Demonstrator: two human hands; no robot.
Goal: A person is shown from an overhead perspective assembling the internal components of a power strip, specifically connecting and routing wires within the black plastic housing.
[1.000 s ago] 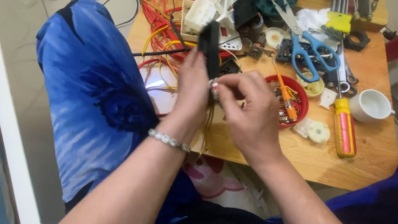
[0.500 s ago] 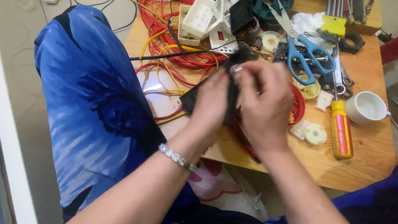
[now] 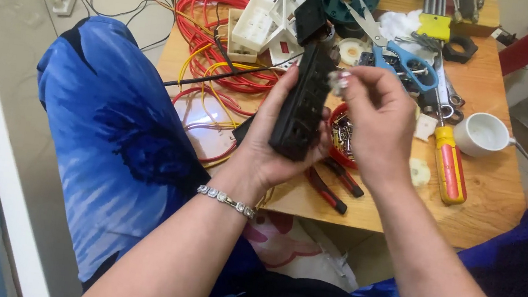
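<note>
A low wooden table [image 3: 493, 197] crowded with tools and wire sits over a pale floor, the person's blue-patterned knee at its nine o'clock side. Above the table's near edge the left hand [image 3: 271, 143] cradles a long black plastic socket strip [image 3: 303, 103], fingers curled round its back and thumb along one side, the strip tilted with its far end toward twelve o'clock. The strip's face shows a row of dark recessed openings; it looks rigid and matte. At its three o'clock, the right hand [image 3: 381, 122] pinches a small silvery part [image 3: 337, 80] between thumb and fingertips, touching the strip's upper end. To seat that part well, I judge the strip should be kept steady and the piece lined up squarely before pressing. Just beneath lie red-handled pliers [image 3: 330, 183] and a red bowl of small metal bits [image 3: 340, 138]; at three o'clock a yellow-and-red screwdriver [image 3: 448, 161] and a white cup [image 3: 480, 135]; at twelve, blue-handled scissors [image 3: 403, 51]; at ten, coiled red and yellow wire [image 3: 219, 22].
</note>
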